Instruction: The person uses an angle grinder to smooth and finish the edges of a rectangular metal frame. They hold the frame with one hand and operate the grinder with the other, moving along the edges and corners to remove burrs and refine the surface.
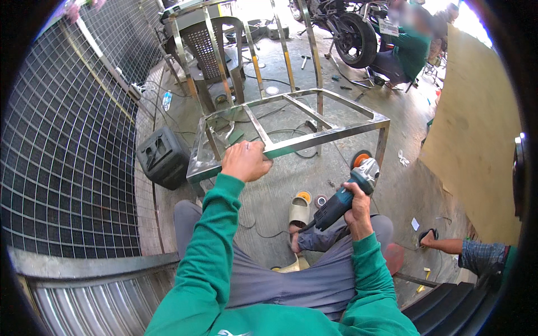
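Note:
A bare metal chair frame (330, 134) stands in front of me, its seat bars open and its tall back bars rising at the far side. My left hand (246, 161) is closed over the near rail of the seat, left of its middle. In my right hand (357, 206) is a blue and grey angle grinder (336, 207), gripped round its body. An orange disc (361, 158) on its head sits close to the frame's right front leg, and whether they touch I cannot tell. The grinder's cord hangs down toward my feet.
Wire mesh (73, 145) lines the left. A black plastic case (162, 158) stands beside the frame's left side. Behind are a plastic chair (210, 50), a hammer (305, 61) and a motorcycle wheel (356, 40) with a crouching person (412, 50). Loose discs (320, 200) lie near my sandals.

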The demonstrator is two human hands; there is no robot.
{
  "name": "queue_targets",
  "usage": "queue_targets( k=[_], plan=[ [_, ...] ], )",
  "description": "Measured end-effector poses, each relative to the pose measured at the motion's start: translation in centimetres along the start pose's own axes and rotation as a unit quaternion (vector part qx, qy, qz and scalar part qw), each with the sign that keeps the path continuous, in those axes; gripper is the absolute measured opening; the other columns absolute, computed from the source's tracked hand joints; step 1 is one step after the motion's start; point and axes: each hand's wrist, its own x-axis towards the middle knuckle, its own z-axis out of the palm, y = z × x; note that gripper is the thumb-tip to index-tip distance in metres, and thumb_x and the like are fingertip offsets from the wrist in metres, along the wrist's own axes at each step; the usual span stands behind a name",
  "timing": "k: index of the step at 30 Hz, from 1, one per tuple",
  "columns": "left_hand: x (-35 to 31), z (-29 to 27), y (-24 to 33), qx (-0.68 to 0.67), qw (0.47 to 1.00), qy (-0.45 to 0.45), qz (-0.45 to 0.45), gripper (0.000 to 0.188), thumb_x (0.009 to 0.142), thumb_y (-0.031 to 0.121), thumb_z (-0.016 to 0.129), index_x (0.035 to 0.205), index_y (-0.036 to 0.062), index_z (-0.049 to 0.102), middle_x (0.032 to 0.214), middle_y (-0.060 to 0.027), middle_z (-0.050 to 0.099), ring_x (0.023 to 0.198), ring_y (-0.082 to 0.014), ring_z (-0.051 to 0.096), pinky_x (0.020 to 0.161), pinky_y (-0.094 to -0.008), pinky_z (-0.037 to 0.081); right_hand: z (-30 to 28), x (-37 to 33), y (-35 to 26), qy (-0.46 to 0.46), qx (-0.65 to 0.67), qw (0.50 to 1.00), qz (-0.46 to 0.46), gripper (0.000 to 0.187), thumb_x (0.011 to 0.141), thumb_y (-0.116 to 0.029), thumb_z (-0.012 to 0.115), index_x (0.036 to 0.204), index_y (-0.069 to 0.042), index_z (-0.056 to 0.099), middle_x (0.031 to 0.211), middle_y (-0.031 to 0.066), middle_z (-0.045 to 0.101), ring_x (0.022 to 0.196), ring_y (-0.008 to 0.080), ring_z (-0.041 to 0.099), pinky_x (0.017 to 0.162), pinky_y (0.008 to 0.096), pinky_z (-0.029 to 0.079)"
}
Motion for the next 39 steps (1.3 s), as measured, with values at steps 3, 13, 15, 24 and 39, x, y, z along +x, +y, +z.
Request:
queue_targets(
  k=[3, 13, 15, 24, 39],
  plan=[
    [0.6, 0.0, 0.0, 0.005, 1.0, -0.017, -0.011, 0.035, 0.079, 0.03, 0.07, 0.097, 0.0023, 0.079, 0.103, -0.0269, 0.076, 0.1, -0.0445, 0.074, 0.092, -0.0517, 0.059, -0.6, 0.9, -1.2, -0.012, 0.026, 0.999, -0.027, 0.026, 0.084, -0.008, 0.076, 0.105, 0.001, 0.064, 0.09, 0.0113, 0.069, 0.08, 0.0259, 0.07, 0.077, 0.0412, 0.06],
    [0.2, 0.8, 0.1, 0.062, 0.998, 0.027, -0.01, 0.027, 0.082, 0.026, 0.068, 0.093, 0.0028, 0.078, 0.096, -0.0258, 0.076, 0.093, -0.0441, 0.075, 0.086, -0.0523, 0.061, -1.6, 0.5, -3.5, -0.125, 0.083, 0.984, -0.095, 0.037, 0.088, -0.018, 0.071, 0.117, 0.001, 0.061, 0.099, 0.0133, 0.069, 0.09, 0.0293, 0.072, 0.089, 0.0438, 0.06],
    [-0.1, 1.0, 0.1, 0.069, 0.997, 0.045, -0.004, 0.027, 0.081, 0.025, 0.069, 0.093, 0.0031, 0.078, 0.094, -0.0259, 0.076, 0.091, -0.0439, 0.075, 0.085, -0.052, 0.061, -1.5, 0.4, -3.7, -0.141, 0.091, 0.98, -0.103, 0.038, 0.088, -0.019, 0.07, 0.119, 0.001, 0.06, 0.101, 0.0134, 0.068, 0.092, 0.0295, 0.071, 0.091, 0.0447, 0.06],
    [-4.5, 4.1, 1.6, 0.059, 0.996, 0.061, -0.002, 0.024, 0.081, 0.026, 0.071, 0.091, 0.0048, 0.076, 0.089, -0.0264, 0.075, 0.086, -0.0456, 0.074, 0.079, -0.055, 0.06, -1.3, 0.2, -4.5, -0.264, 0.17, 0.942, -0.114, 0.048, 0.089, -0.021, 0.068, 0.129, 0.002, 0.054, 0.11, 0.0165, 0.065, 0.101, 0.0319, 0.068, 0.1, 0.05, 0.055],
    [-14.1, 11.5, 3.9, 0.031, 0.995, -0.034, 0.083, 0.013, 0.082, 0.02, 0.069, 0.089, 0.0098, 0.073, 0.086, -0.0211, 0.075, 0.081, -0.0403, 0.076, 0.073, -0.0533, 0.06, 0.5, 0.0, -4.7, -0.326, 0.28, 0.903, -0.009, 0.046, 0.094, -0.028, 0.068, 0.125, 0.003, 0.053, 0.11, 0.0171, 0.065, 0.101, 0.0303, 0.067, 0.099, 0.0484, 0.056]
  ],
)
